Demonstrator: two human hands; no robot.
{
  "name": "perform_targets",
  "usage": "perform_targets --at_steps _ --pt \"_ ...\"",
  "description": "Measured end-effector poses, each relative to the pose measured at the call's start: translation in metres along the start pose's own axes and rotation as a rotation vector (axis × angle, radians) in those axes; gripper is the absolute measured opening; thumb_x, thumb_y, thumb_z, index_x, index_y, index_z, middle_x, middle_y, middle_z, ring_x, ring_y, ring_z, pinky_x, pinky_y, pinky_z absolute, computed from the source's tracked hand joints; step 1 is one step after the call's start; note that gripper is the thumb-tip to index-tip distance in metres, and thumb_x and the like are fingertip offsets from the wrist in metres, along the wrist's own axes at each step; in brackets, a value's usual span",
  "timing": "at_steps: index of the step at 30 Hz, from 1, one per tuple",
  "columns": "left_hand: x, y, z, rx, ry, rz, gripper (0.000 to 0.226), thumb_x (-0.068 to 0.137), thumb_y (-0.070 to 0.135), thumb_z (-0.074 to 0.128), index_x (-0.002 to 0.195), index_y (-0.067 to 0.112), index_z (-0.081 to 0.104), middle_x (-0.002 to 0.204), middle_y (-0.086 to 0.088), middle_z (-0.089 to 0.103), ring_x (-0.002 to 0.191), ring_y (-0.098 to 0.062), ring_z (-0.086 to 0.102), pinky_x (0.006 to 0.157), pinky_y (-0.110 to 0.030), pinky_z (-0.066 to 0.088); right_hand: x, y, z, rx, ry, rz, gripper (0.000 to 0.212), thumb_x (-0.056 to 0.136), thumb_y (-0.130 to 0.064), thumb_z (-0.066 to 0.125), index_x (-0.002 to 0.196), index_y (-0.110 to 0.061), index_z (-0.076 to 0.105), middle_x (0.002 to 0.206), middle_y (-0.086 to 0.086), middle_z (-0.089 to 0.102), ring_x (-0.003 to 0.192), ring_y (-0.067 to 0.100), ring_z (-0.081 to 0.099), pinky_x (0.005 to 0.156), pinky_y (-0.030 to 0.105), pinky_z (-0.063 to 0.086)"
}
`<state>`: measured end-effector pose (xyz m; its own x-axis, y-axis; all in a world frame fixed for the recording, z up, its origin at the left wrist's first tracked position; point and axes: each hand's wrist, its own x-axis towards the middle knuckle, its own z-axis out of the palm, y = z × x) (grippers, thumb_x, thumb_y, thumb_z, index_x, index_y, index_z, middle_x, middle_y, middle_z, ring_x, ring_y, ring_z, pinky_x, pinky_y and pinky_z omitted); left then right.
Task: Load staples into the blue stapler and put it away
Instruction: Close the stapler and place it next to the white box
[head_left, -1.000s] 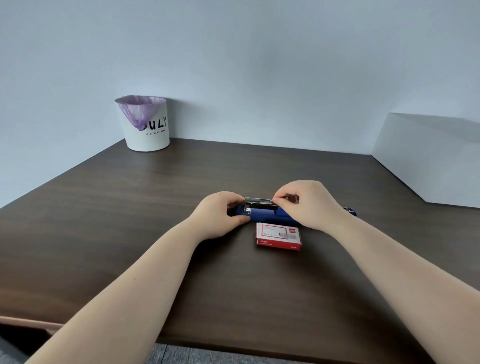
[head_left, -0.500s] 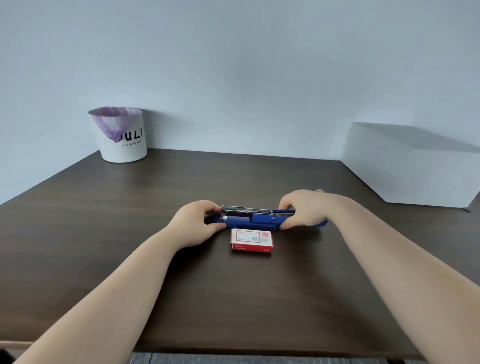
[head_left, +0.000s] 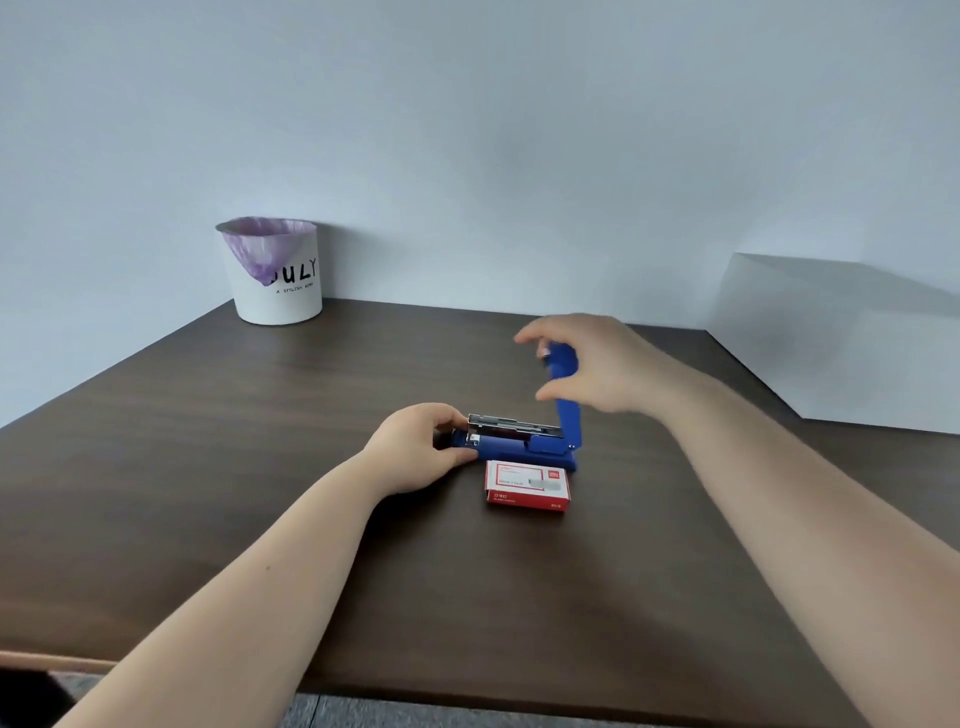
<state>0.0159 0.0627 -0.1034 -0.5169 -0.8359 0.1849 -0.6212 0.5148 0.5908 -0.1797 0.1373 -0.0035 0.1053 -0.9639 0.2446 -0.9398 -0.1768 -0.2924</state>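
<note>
The blue stapler (head_left: 511, 448) lies on the dark wooden table (head_left: 260, 467), with its metal staple channel (head_left: 514, 427) exposed on top. Its blue lid (head_left: 567, 415) stands nearly upright at the hinge on the right end. My left hand (head_left: 415, 451) grips the stapler's front end and holds the base down. My right hand (head_left: 608, 369) is blurred and wraps loosely round the top of the lid, thumb in front and fingers behind. A red and white staple box (head_left: 527, 486) lies shut just in front of the stapler.
A white bin (head_left: 278, 280) with a purple liner and the word JULY stands at the table's back left, against the wall. A large white box (head_left: 841, 343) sits at the back right. The table's near edge (head_left: 467, 699) runs below my forearms.
My right hand has swung the lid from lying flat out to the right up to nearly upright. My left hand has stayed on the stapler's front end. The camera has shifted.
</note>
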Motion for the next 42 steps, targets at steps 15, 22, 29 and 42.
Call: perform_targets --at_steps 15,22,29,42 --pt "0.001 0.001 -0.005 -0.13 -0.042 -0.042 0.033 0.078 0.023 0.068 0.111 0.024 0.065 0.111 0.007 0.067 0.107 -0.012 0.06 0.098 -0.029 0.045 -0.024 0.027 0.058 0.098 -0.033 0.143 0.034 0.087 -0.031 0.059 0.121 -0.024 0.059 0.114 -0.004 0.067 0.103 0.018 0.061 0.091 0.032 0.049" --pt "0.012 0.002 -0.018 -0.324 -0.246 -0.136 0.051 0.074 -0.011 0.05 0.114 0.02 0.062 0.117 0.002 0.067 0.111 -0.011 0.059 0.095 -0.024 0.042 -0.032 0.04 0.062 0.177 0.017 0.181 0.034 0.084 -0.028 0.064 0.117 -0.021 0.063 0.112 -0.004 0.068 0.092 0.015 0.063 0.082 0.021 0.041" --pt "0.043 0.008 0.006 -0.21 0.151 -0.243 0.017 0.087 0.017 0.051 0.097 0.016 0.066 0.09 0.002 0.066 0.09 -0.018 0.06 0.078 -0.03 0.048 -0.036 0.044 0.067 0.216 0.135 0.225 0.032 0.078 -0.031 0.07 0.107 -0.018 0.068 0.105 -0.004 0.071 0.091 0.011 0.063 0.081 0.02 0.043" --pt "0.15 0.044 0.065 -0.077 0.01 -0.056 0.026 0.087 0.037 0.048 0.075 0.016 0.06 0.084 -0.003 0.07 0.081 -0.022 0.061 0.068 -0.031 0.044 -0.038 0.099 0.06 0.072 0.354 0.456 0.022 0.077 -0.038 0.065 0.083 -0.017 0.06 0.08 -0.005 0.065 0.077 0.017 0.057 0.067 0.03 0.046"
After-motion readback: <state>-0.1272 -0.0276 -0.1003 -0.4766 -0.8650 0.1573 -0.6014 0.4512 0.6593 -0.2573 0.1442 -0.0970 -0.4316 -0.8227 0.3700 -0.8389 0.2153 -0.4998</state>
